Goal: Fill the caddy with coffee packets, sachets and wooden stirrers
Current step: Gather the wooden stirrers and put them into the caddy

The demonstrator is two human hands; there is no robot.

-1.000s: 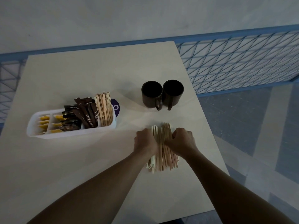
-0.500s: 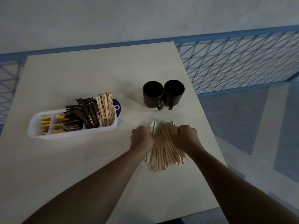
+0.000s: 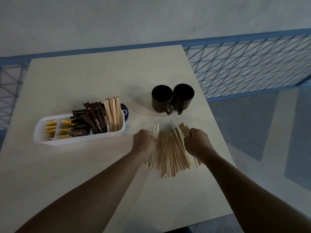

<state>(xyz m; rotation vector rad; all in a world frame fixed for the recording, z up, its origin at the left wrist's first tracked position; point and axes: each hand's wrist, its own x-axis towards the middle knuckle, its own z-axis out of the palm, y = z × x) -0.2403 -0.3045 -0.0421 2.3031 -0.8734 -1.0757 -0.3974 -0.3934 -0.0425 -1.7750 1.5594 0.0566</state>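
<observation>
A heap of wooden stirrers (image 3: 170, 155) lies fanned out on the pale table (image 3: 80, 78) between my hands. My left hand (image 3: 144, 142) grips a small bunch of stirrers at the heap's left side. My right hand (image 3: 197, 142) grips another bunch at its right side. To the left stands the white caddy (image 3: 75, 138). It holds yellow sachets (image 3: 50, 127) in its left compartments, brown coffee packets (image 3: 94, 120) in the middle and upright stirrers (image 3: 114, 113) at its right end.
Two dark mugs (image 3: 172, 98) stand side by side just beyond the heap. A purple round label (image 3: 125, 112) shows behind the caddy's right end. The table's right edge runs close to my right forearm, with a blue mesh railing (image 3: 249, 64) beyond it.
My hands have moved apart, each drawing a bunch of stirrers sideways. The tight heap has spread into a wider fan.
</observation>
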